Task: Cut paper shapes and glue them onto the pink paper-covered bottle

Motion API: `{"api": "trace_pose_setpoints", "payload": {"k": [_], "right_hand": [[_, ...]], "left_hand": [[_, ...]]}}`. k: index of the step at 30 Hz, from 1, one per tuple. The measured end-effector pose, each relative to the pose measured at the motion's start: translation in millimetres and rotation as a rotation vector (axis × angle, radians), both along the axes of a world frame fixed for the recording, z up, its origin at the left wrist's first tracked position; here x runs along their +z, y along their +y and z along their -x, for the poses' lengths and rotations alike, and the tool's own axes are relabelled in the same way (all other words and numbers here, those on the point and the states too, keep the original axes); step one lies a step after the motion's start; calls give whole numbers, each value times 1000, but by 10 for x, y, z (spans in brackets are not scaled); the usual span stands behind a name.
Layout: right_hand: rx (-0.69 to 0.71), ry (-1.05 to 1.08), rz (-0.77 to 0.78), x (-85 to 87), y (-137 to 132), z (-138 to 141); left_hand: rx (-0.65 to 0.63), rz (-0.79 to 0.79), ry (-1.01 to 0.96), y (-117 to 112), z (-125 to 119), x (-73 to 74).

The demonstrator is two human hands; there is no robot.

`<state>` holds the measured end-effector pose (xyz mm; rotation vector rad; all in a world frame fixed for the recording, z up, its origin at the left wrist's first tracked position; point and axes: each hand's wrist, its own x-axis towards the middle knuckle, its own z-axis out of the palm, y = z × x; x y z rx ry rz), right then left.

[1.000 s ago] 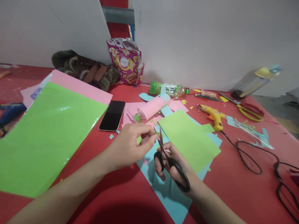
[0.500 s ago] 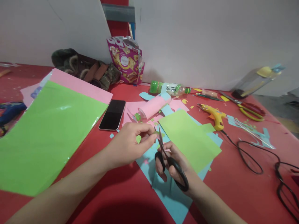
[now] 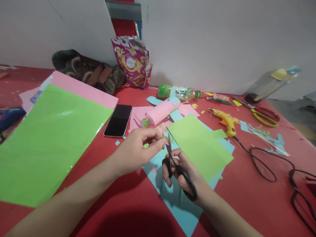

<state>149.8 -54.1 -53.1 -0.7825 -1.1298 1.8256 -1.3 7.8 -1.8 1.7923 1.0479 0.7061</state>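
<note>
My left hand (image 3: 138, 149) is pinched shut on a tiny green paper scrap (image 3: 165, 139) just above the table. My right hand (image 3: 184, 172) grips black-handled scissors (image 3: 176, 168), whose blades point up and meet the scrap at the fingertips. Both hands hover over a blue paper sheet (image 3: 172, 194). A green paper sheet (image 3: 199, 144) lies on the blue one, just right of the scissors. Small green and pink offcuts are scattered under my hands.
On the red table (image 3: 128, 210) lie a large green sheet in plastic (image 3: 46, 138) over pink paper, a black phone (image 3: 118, 120), a pink-wrapped bottle (image 3: 160, 113), a green bottle (image 3: 177, 93), a yellow glue gun (image 3: 225, 121) with black cable, red-and-yellow shears (image 3: 263, 116) and a snack bag (image 3: 132, 62).
Both hands stay in nearly the same place. My left fingers have shifted the scrap slightly and the scissors have edged a little left and up.
</note>
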Motion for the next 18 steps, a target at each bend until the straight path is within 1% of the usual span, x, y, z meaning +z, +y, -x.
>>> {"api": "trace_pose_setpoints", "payload": {"k": [3,6,8,11,13,15,18], "right_hand": [[-11,4,26,-22,4,4],[-117,36,48,-43,11,20],[-231,47,65,-44,20,31],[-410,30,97,-29,38,35],[-496,4,122,-19,51,31],[-543,-27,139,-13,64,27],[-571,-48,141,-11,80,28]], "left_hand": [[49,22,-37,22,-13,-24],[55,25,-14,31,-20,-52],[14,22,53,20,-31,-72],[-101,14,180,-18,-63,-106],[-147,-8,232,-46,-88,-133],[-172,-25,251,-70,-110,-164],[-199,-37,259,-94,-129,-202]]}}
